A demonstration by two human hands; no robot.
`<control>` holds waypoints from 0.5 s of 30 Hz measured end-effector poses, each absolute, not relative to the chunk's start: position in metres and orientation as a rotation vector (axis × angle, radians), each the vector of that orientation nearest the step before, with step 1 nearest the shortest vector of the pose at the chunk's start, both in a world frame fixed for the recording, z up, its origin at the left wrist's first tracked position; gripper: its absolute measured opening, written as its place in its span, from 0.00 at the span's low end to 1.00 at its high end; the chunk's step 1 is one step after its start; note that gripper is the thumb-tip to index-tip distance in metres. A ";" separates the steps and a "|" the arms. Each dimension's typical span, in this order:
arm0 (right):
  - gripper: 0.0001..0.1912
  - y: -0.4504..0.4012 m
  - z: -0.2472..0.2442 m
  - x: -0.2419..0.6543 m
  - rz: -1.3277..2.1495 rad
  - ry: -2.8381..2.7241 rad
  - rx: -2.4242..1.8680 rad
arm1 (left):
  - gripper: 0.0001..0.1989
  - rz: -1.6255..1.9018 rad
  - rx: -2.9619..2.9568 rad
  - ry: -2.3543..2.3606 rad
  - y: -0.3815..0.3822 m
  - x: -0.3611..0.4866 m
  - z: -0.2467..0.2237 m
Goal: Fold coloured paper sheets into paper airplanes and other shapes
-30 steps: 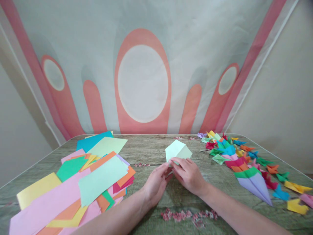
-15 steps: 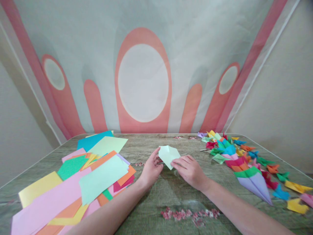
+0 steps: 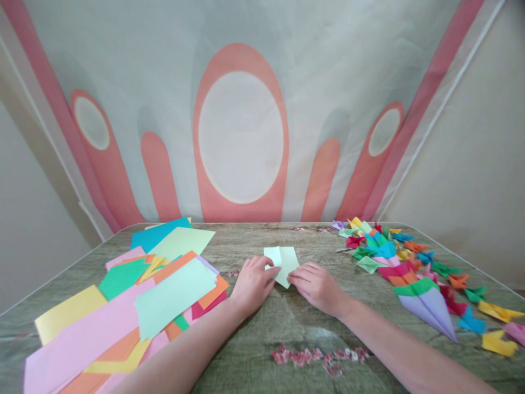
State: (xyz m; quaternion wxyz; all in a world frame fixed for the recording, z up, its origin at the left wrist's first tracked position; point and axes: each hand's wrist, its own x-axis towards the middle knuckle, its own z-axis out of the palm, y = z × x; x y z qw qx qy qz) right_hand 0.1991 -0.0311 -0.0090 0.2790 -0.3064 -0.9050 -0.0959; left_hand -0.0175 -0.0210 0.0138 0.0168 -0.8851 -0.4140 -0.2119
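A small folded sheet of pale green paper (image 3: 289, 259) is between my two hands at the middle of the table. A vertical crease shows on it, and its lower end narrows toward a point. My left hand (image 3: 253, 284) has its curled fingers and thumb closed on the paper's left edge. On the lower right edge, the fingertips of my right hand (image 3: 316, 284) pinch the same sheet. Part of the paper's left side is hidden by my left fingers.
Loose coloured sheets, with a mint sheet (image 3: 176, 295) on top, lie at left. Several small folded paper figures (image 3: 471, 321) and a stack of nested paper planes (image 3: 426, 312) cover the right side. A printed backdrop (image 3: 241, 137) stands behind the wood-patterned table (image 3: 262, 350).
My left hand has turned over the paper's left edge, its fingers curling down onto it. The paper has turned slightly and its top edge looks straighter. My right hand keeps its pinch.
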 end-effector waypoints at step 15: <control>0.08 -0.026 -0.013 0.202 0.111 -2.420 -0.979 | 0.13 -0.487 -3.003 -1.087 -0.023 -0.015 0.007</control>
